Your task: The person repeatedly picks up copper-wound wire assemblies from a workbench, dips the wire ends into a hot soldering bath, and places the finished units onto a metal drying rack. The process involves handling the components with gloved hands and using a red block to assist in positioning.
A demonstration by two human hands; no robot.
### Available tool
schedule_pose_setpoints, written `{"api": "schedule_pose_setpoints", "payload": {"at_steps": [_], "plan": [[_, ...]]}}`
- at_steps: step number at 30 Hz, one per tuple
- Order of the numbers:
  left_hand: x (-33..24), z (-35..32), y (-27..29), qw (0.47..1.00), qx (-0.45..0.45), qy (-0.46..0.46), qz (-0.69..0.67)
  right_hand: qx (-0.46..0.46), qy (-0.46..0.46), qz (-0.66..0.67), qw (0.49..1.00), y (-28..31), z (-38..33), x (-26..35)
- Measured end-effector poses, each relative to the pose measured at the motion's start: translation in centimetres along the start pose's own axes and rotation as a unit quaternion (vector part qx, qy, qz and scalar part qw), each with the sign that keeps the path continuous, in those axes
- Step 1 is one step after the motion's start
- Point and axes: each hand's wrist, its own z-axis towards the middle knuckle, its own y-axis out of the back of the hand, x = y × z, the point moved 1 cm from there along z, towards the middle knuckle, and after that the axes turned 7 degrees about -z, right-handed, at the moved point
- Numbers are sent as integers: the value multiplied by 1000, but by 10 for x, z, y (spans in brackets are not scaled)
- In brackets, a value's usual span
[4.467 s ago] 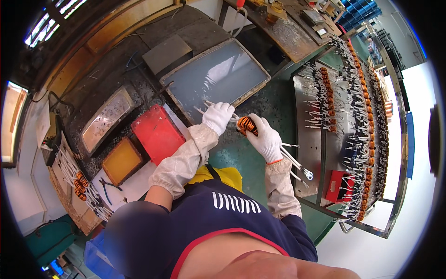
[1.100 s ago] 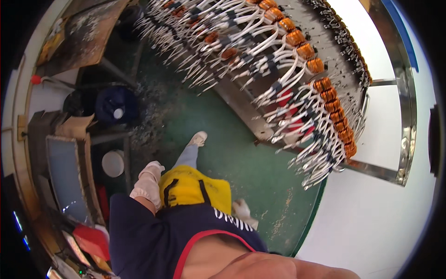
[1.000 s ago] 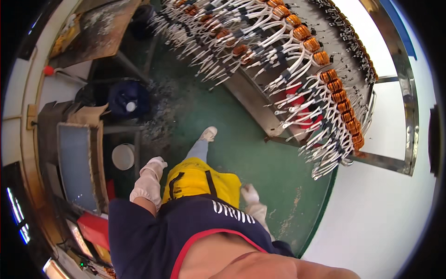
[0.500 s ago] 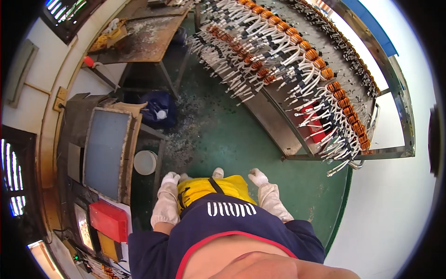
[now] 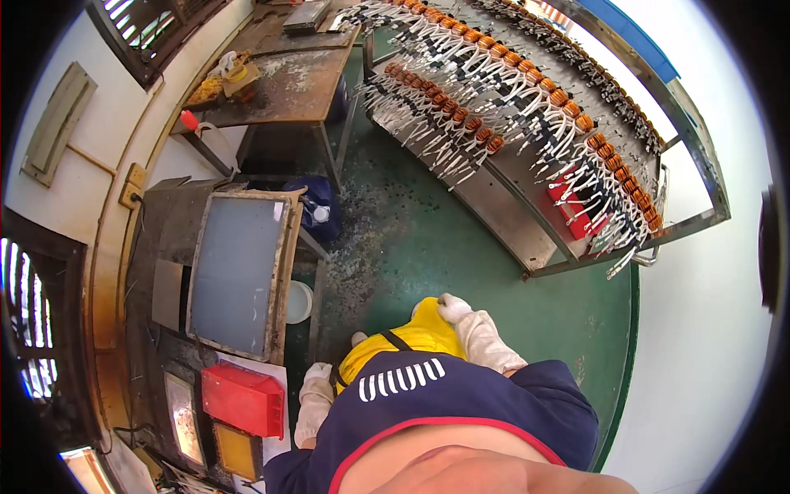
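Note:
My left hand [image 5: 318, 373], in a white glove with a pale sleeve, hangs low beside the yellow apron [image 5: 387, 347] at my waist. Its fingers are too small and blurred to read. My right hand [image 5: 453, 308], gloved the same way, is further forward at the right edge of the apron. Its fingers look curled in, and no object shows in them. Whether it touches the cloth I cannot tell. A black strap [image 5: 397, 339] crosses the apron. To the left of my left hand is a red box [image 5: 243, 399].
A metal rack [image 5: 543, 270] at the far right carries rows of copper coils [image 5: 568, 105] with white leads. Left stands a bench with a grey-topped tray [image 5: 239, 276]. Beyond are a white bucket [image 5: 299, 302], a blue jug [image 5: 317, 210] and a worn table [image 5: 300, 82]. The floor [image 5: 428, 247] is green.
The view has turned and the surroundings have shifted. My left hand now sits lower and further back beside the apron. My right hand is now right against the apron's edge in view.

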Motion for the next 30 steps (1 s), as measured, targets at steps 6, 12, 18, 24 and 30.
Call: {"api": "schedule_pose_setpoints", "payload": {"at_steps": [6, 12, 18, 24, 30], "plan": [[72, -22, -2, 1000, 2, 11, 8, -27, 14, 37, 999, -18, -35, 43], [86, -67, 11, 998, -3, 58, 20, -12, -75, 6, 997, -69, -71, -20], [140, -46, -3, 995, 7, 97, 8, 44, -107, -4, 993, -76, -76, -45], [168, -27, -19, 984, -93, 17, -151, 34, 0, -61, 998, -55, -27, -8], [183, -26, -59, 983, -121, 72, -116, 48, 82, -12, 995, -34, -3, 62]]}}
